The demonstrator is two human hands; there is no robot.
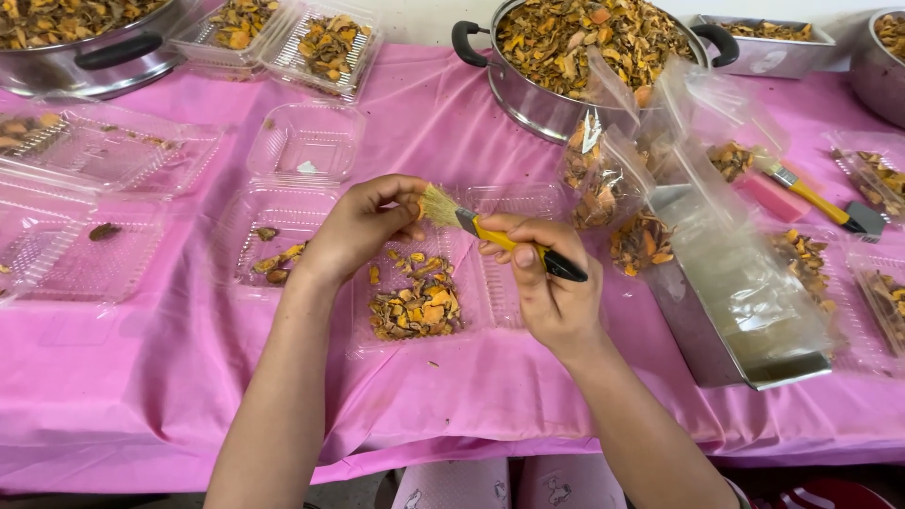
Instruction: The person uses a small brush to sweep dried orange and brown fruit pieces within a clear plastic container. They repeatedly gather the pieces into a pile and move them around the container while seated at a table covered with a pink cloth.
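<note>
My right hand grips a small paintbrush with a yellow and black handle, its pale bristles pointing left. My left hand is closed around a small piece held against the bristles; the piece is mostly hidden by the fingers. Both hands hover over an open clear plastic clamshell box, and a pile of dried orange-brown slices lies in it below them.
A large steel pot of dried slices stands behind. Clear plastic bags and a steel tray sit to the right. A second brush, several clamshell boxes and another pot surround them on the pink tablecloth.
</note>
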